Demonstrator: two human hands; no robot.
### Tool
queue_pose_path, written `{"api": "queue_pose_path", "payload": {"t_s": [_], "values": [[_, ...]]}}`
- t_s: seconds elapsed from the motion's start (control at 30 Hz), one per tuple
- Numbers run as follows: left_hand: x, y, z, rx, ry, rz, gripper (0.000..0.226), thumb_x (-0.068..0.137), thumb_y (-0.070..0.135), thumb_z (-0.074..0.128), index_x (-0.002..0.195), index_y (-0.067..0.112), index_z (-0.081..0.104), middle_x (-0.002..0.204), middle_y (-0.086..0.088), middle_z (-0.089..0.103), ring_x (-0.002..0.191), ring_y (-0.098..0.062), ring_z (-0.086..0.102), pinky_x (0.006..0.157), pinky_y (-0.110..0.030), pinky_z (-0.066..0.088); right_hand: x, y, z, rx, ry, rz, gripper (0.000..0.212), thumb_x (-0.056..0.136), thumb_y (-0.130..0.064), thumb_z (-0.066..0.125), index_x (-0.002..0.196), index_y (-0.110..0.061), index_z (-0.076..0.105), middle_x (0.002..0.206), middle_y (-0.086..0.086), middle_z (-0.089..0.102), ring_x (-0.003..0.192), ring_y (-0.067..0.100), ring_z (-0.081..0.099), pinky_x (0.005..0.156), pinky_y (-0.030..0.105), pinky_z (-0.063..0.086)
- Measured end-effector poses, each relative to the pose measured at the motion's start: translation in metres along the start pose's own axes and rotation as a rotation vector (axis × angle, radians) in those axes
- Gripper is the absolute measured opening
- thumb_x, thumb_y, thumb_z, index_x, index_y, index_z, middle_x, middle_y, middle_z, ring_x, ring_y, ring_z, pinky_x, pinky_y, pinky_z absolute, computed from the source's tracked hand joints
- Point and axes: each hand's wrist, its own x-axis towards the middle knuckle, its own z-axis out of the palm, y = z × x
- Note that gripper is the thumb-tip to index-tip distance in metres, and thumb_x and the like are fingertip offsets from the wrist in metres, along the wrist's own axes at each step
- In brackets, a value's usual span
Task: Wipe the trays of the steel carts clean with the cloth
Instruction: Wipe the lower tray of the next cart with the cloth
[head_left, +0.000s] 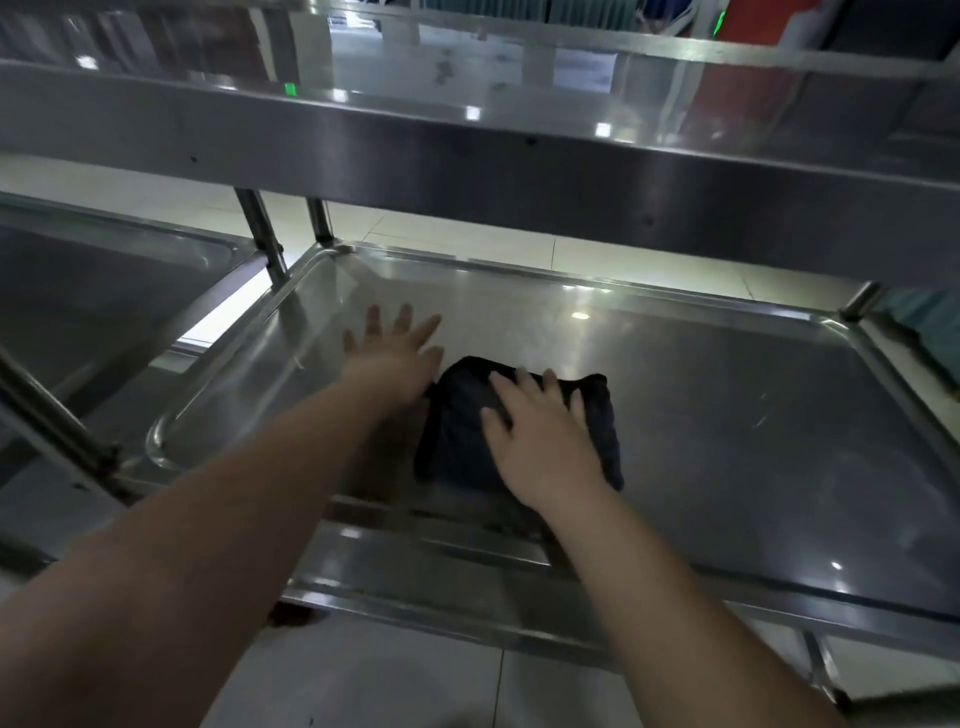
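The floor (415, 675) is laid with pale, glossy tiles with thin dark joints, and it looks brighter farther off. The room is dim. A small green light (719, 23) glows at the top, beside a blurred red-orange shape (753, 36).

Running dim, underexposed overall. Small hot-spot reflections are glinting on the tray (727, 415) beyond the right hand (545, 441) and on the upper shelf (467, 156) above both hands. Left hand (395, 358) is smearing with motion blur, fingertips (402, 314) going soft. Pale floor (441, 228) is glowing bright past those fingertips. Wide-angle lens is bowing the shelf edges toward the frame borders.
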Motion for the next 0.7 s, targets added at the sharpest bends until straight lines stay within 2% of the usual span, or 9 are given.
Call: {"api": "queue_pose_path", "payload": {"t_s": [0.1,0.17,0.33,0.53,0.7], "values": [[0.013,-0.018,0.018,0.047,0.000,0.056,0.052,0.103,0.050,0.015,0.153,0.044,0.006,0.164,0.006,-0.003,0.150,-0.025,-0.011,0.118,-0.056,-0.007,0.018,-0.012,0.019,-0.224,-0.225,0.117,0.063,0.094,-0.070,0.014,0.151,-0.050,-0.004,0.163,-0.011,-0.012,0.144,0.041,-0.022,0.107,0.066,-0.021],[0.020,-0.019,0.029,0.057,0.031,0.119,0.051,0.102,0.053,0.013,0.152,0.047,0.005,0.164,0.009,-0.002,0.150,-0.021,-0.010,0.117,-0.057,-0.008,0.029,-0.005,0.029,-0.269,-0.255,0.150,0.066,0.088,-0.079,0.008,0.146,-0.056,-0.013,0.160,-0.014,-0.020,0.141,0.045,-0.027,0.100,0.073,-0.023],[0.028,-0.025,0.042,0.089,0.081,0.151,0.050,0.102,0.050,0.010,0.151,0.048,0.007,0.164,0.010,-0.001,0.150,-0.022,-0.009,0.115,-0.059,-0.006,0.074,0.013,0.046,-0.332,-0.137,0.125,0.071,0.080,-0.083,0.003,0.146,-0.057,-0.006,0.163,-0.013,-0.010,0.144,0.047,-0.014,0.098,0.077,-0.016],[0.030,-0.027,0.044,0.054,0.101,0.152,0.053,0.102,0.050,0.012,0.152,0.045,-0.001,0.164,0.010,0.000,0.150,-0.023,-0.009,0.117,-0.057,-0.005,0.185,0.025,0.044,-0.282,-0.165,0.162,0.067,0.084,-0.081,0.015,0.146,-0.059,0.003,0.163,-0.014,-0.002,0.146,0.045,-0.010,0.103,0.077,-0.011],[0.030,-0.029,0.044,0.037,0.133,0.144,0.060,0.101,0.048,0.017,0.153,0.037,-0.012,0.163,0.008,-0.009,0.150,-0.022,-0.011,0.118,-0.053,-0.006,0.208,0.037,0.040,-0.313,-0.225,0.100,0.065,0.086,-0.080,0.015,0.146,-0.059,0.004,0.164,-0.012,-0.001,0.147,0.042,-0.009,0.107,0.075,-0.008]]}}
